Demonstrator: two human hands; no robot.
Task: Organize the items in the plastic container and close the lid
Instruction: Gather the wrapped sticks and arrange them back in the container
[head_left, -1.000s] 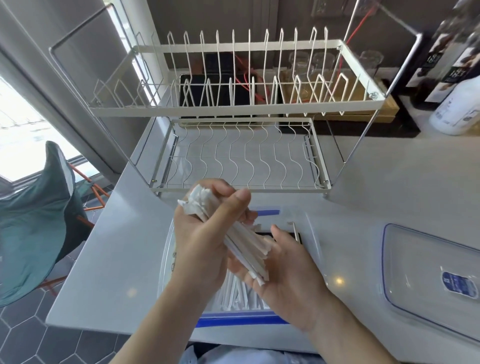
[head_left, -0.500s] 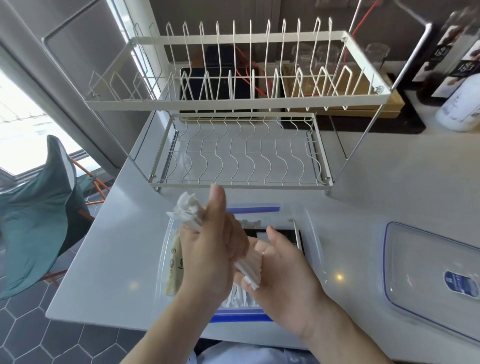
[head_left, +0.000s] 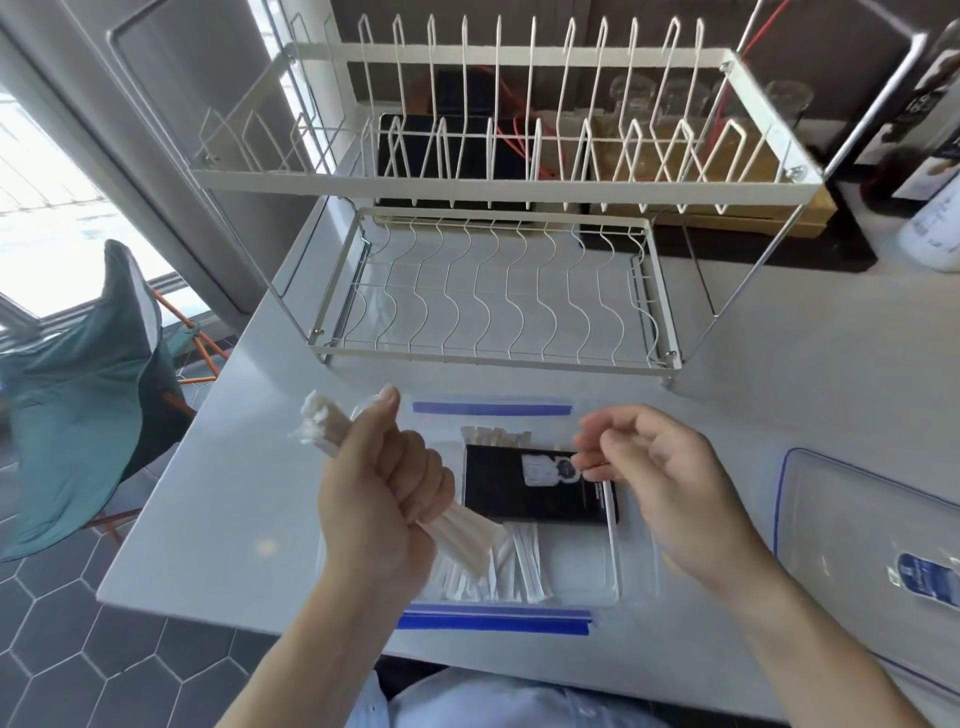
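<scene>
Over the container (head_left: 631, 561), left hand (head_left: 382, 499) gripping straws (head_left: 462, 535)

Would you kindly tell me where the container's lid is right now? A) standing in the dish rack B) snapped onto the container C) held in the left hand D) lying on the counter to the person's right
D: the clear lid lies flat on the counter, right of the open container.

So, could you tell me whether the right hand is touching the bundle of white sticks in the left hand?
Apart. The head view shows the right hand open, with the black packet visible between it and the bundle gripped by the left hand.
</scene>
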